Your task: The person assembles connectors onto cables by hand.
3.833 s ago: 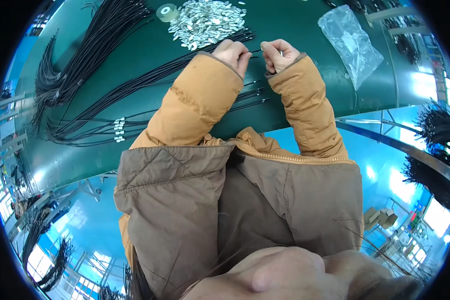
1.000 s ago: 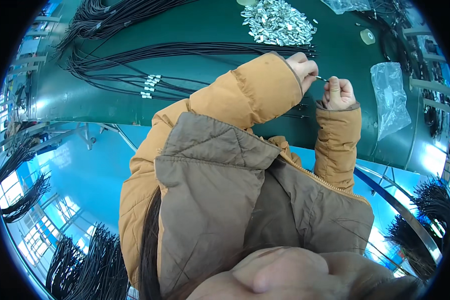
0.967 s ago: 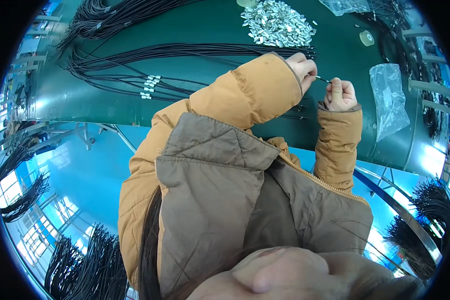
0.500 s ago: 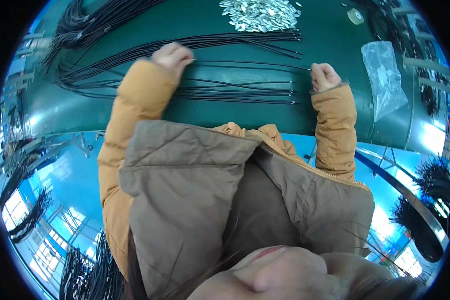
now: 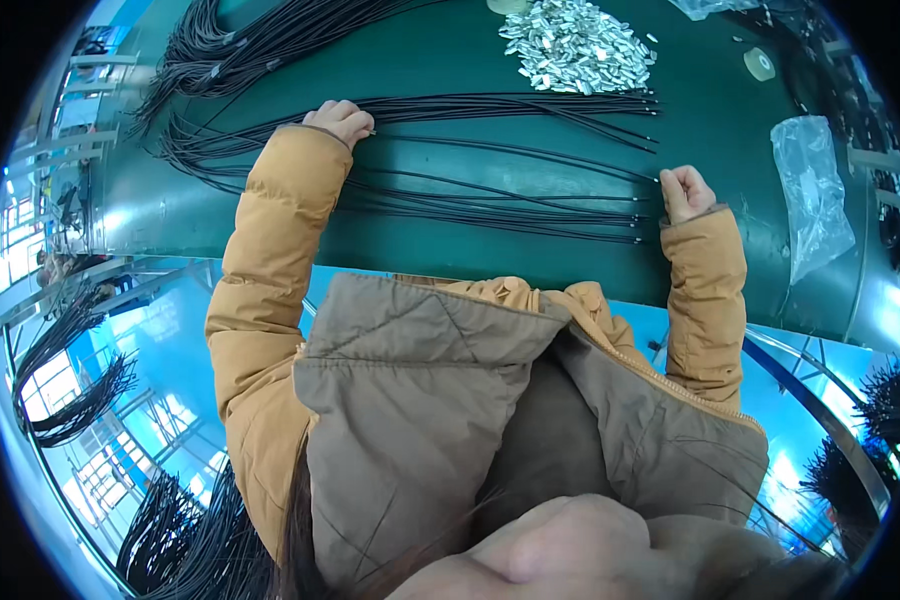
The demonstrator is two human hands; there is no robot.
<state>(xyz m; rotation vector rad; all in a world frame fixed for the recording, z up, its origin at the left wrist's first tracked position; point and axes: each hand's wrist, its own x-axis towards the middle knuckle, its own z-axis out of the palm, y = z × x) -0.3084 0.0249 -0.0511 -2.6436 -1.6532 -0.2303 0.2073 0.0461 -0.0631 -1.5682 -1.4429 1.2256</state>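
Note:
My right hand (image 5: 686,194) is closed in a pinch at the end of a thin black cable (image 5: 530,152), right of the other cable ends. The cable runs left toward my left hand (image 5: 342,122). Its fingers are pressed together over the upper cables, and a small pale tip shows at them; what they hold is mostly hidden. Several more black cables (image 5: 510,216) with small bright ends lie below, looping round at the left. Another row of cables (image 5: 490,104) passes just above.
A heap of small shiny metal pieces (image 5: 580,45) lies at the far side of the green table (image 5: 450,260). A thick black cable bundle (image 5: 240,50) is at far left. On the right are a clear plastic bag (image 5: 815,190) and a pale roll (image 5: 759,64).
The view has shifted, so the table's things appear farther right and lower. Relative to the cables, my left hand has moved left and slightly up; my right hand stays near the cable ends.

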